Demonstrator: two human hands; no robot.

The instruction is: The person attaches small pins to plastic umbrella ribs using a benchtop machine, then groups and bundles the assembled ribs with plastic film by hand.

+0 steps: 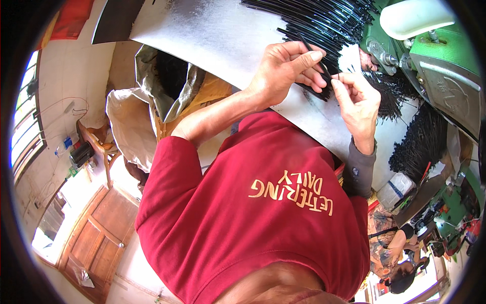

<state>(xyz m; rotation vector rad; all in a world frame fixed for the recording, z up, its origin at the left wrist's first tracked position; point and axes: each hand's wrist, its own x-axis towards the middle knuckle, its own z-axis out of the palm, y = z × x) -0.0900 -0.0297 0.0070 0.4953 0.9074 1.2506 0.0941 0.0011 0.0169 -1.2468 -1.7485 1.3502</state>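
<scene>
My left hand (293, 66) is closed around a thin black rod (307, 44), which slants between its thumb and fingers over the table (202, 30). Close beside it, my right hand (357, 99) has its thumb and forefinger pinched at the rod's lower end. Whether more than one rod is held I cannot make out, since the fingers cover part of it. Beyond both hands lies a broad heap of glossy black rods (329, 20), roughly side by side. A tangled bunch of thin black pieces (387, 93) rests just right of my right hand.
A green machine (445, 48) with a white curved cover (415, 19) stands at the far right. Another black pile (420, 142) and a white box (396, 190) are nearer. Open sacks (134, 121) stand left of the table. Another person (387, 243) is at lower right.
</scene>
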